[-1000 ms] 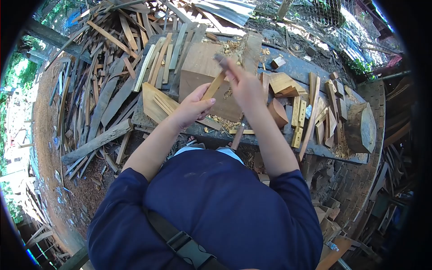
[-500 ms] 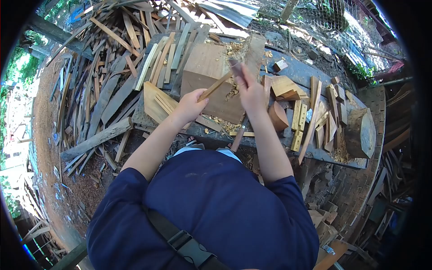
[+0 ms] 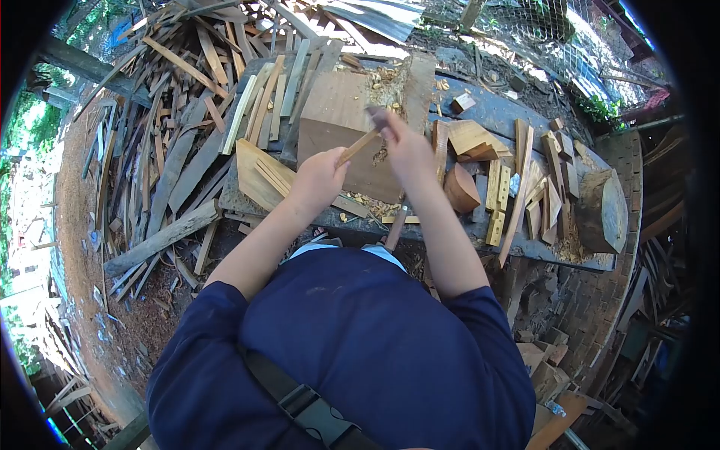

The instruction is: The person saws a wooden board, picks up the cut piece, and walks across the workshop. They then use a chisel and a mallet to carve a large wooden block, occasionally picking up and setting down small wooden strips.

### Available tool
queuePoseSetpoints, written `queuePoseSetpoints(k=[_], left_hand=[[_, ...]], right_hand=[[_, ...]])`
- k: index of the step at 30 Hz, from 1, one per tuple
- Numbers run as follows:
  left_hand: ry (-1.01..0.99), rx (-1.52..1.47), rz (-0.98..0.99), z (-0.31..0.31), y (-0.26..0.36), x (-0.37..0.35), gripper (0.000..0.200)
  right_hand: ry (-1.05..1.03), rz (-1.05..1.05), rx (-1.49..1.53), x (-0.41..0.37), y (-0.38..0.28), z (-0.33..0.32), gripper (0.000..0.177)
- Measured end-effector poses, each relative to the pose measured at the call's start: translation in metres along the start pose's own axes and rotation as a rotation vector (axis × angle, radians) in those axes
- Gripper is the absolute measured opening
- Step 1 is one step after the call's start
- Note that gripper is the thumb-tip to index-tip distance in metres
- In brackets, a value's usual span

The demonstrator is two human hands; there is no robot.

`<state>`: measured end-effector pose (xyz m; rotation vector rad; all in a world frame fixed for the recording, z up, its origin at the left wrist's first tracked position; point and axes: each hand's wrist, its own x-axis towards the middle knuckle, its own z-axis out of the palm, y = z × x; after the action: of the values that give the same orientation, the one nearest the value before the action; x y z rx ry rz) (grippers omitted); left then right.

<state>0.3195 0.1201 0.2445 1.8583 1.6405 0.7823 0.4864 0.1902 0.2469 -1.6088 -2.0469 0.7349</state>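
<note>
Fingers wrapped round it, my left hand [image 3: 321, 176] holds the lower end of a thin wooden stick [image 3: 358, 147]. My right hand [image 3: 409, 150] is closed on a dark piece [image 3: 377, 116] at the stick's upper end; blur hides what that piece is. Both hands are over a large wooden block [image 3: 330, 139] whose top and right side carry wood chips [image 3: 384, 86]. Below my right hand, a tool with a wooden handle [image 3: 397, 227] lies at the bench's near edge, touched by neither hand.
Long wood strips [image 3: 262, 101] lie left of the block. A big scrap pile [image 3: 172, 97] stands farther left. To the right on the bench [image 3: 495, 109] are a rounded wood piece [image 3: 462, 189], yellow blocks [image 3: 495, 227], offcuts and a log [image 3: 601, 211].
My right hand has moved slightly left and down with the dark piece, closer to my left hand. My left hand has shifted a little. The whole view has moved slightly.
</note>
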Motion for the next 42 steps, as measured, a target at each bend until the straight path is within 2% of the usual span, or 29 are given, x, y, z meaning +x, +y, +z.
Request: queuePoseSetpoints(k=[1,2,4,5,6,8,9,10,12,14,16,17,19,20,21,22,23,26,28,30,31,32,34,36,38,39,40,42], left_hand=[[-0.012,-0.015,-0.018,0.0,0.005,-0.002,0.017],[-0.022,-0.028,-0.033,-0.001,0.008,-0.002,0.016],[0.015,-0.058,-0.01,-0.002,0.004,-0.002,0.016],[0.046,-0.091,0.008,-0.002,0.002,-0.003,0.016],[0.04,-0.09,0.006,-0.002,0.001,-0.003,0.016],[-0.034,-0.061,-0.016,0.0,0.0,-0.003,0.016],[-0.034,-0.061,-0.013,0.001,0.001,-0.005,0.016],[0.029,-0.086,0.012,0.002,0.003,-0.005,0.017],[0.088,-0.108,0.033,0.001,0.001,-0.003,0.018],[-0.06,-0.021,-0.021,0.002,-0.006,-0.005,0.022],[-0.069,-0.094,-0.028,0.006,-0.003,-0.011,0.022],[-0.07,-0.162,-0.027,0.007,-0.001,-0.01,0.022],[-0.007,-0.184,-0.028,0.009,-0.003,-0.006,0.021],[0.049,-0.208,-0.038,0.012,-0.006,-0.006,0.021],[0.057,-0.212,-0.039,0.016,-0.016,-0.004,0.021],[-0.057,-0.538,-0.254,0.019,-0.027,-0.001,0.022],[-0.176,-0.862,-0.468,0.022,-0.038,0.0,0.023],[-0.219,-0.888,-0.489,0.019,-0.029,0.0,0.024],[-0.255,-0.896,-0.528,0.012,-0.024,0.0,0.023],[-0.303,-0.907,-0.565,0.011,-0.021,-0.001,0.021],[-0.346,-0.893,-0.518,0.011,-0.02,-0.001,0.023],[-0.39,-0.879,-0.472,0.011,-0.02,-0.001,0.026],[-0.403,-0.943,-0.411,0.008,-0.024,-0.003,0.03],[-0.407,-1.01,-0.354,0.006,-0.023,-0.006,0.034],[-0.342,-0.911,-0.367,0.004,-0.017,-0.007,0.038],[-0.338,-0.91,-0.367,0.002,-0.02,-0.007,0.038],[-0.333,-0.883,-0.365,0.002,-0.026,-0.008,0.037],[-0.334,-0.859,-0.365,0.0,-0.032,-0.008,0.037]], right_hand=[[0.099,0.048,0.091,0.008,0.007,-0.002,0.033],[0.102,0.046,0.092,0.002,0.008,0.005,0.033],[-0.008,-0.271,0.007,-0.03,-0.015,0.016,0.031],[-0.028,-0.306,-0.009,-0.041,-0.026,0.014,0.031],[-0.03,-0.3,-0.006,-0.03,-0.015,0.014,0.031],[0.133,-0.113,-0.012,0.003,0.02,0.013,0.033],[0.16,-0.091,-0.013,0.005,0.022,0.015,0.033],[0.166,-0.095,-0.015,-0.005,0.007,0.012,0.033],[-0.001,-0.283,0.07,-0.041,-0.026,0.016,0.032],[0.022,-0.187,0.048,-0.018,0.008,0.024,0.035],[0.127,-0.037,-0.045,0.011,0.045,0.014,0.032],[0.129,-0.04,-0.047,0.017,0.063,0.015,0.032],[0.024,0.231,0.496,0.028,0.082,0.018,0.029],[0.021,0.226,0.492,0.026,0.086,0.016,0.029],[-0.068,0.294,0.812,0.018,0.082,0.01,0.028],[-0.162,0.361,1.131,0.012,0.079,0.006,0.028],[-0.166,0.367,1.178,0.009,0.075,0.008,0.025],[-0.09,0.274,1.218,-0.005,0.052,0.016,0.018],[-0.082,0.239,1.127,-0.014,0.032,0.017,0.019],[-0.151,-0.031,0.453,-0.024,0.014,0.022,0.017],[-0.128,-0.196,0.187,-0.029,0.008,0.029,0.02],[-0.125,-0.191,0.186,-0.028,0.008,0.029,0.02],[0.04,-0.146,0.075,-0.021,0.006,0.027,0.021],[0.034,-0.097,0.048,-0.013,0.001,0.021,0.021],[0.029,-0.011,-0.002,-0.006,-0.007,0.015,0.021],[-0.056,-0.12,-0.043,-0.02,-0.017,0.021,0.02],[-0.058,-0.122,-0.041,-0.023,-0.02,0.022,0.02],[-0.05,-0.251,-0.049,-0.027,-0.02,0.021,0.022]])
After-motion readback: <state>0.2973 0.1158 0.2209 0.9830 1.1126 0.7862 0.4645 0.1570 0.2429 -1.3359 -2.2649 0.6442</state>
